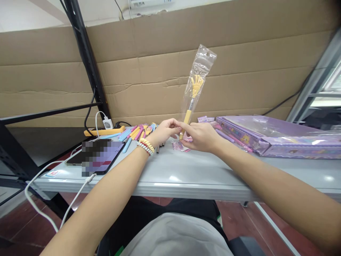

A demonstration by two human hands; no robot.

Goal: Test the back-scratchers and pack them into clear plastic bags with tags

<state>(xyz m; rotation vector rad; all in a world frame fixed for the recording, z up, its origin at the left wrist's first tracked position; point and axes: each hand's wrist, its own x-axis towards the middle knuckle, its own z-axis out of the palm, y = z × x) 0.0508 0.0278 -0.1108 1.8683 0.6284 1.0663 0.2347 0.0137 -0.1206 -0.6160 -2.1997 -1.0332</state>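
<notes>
A yellow back scratcher [188, 115] with a hand-shaped head stands upright, tilted a little to the right, inside a clear plastic bag [204, 58]. My right hand [202, 136] is closed around the lower end of its handle, thumb below and fingers behind. From the other side, my left hand [167, 131] pinches at the same bagged handle, its fingertips meeting those of my right hand. Behind my left wrist lies a heap of back scratchers [137, 132] in yellow, pink and blue. Small pink printed packets [179, 145] lie under my hands.
A purple printed box [287, 151] with clear plastic on top fills the table's right side. Pink and purple sticks [237, 138] lean against it. On the left are a tablet [113, 156], a phone and white charging cables [77, 199]. Cardboard [160, 64] walls the back; a black post [85, 53] rises left.
</notes>
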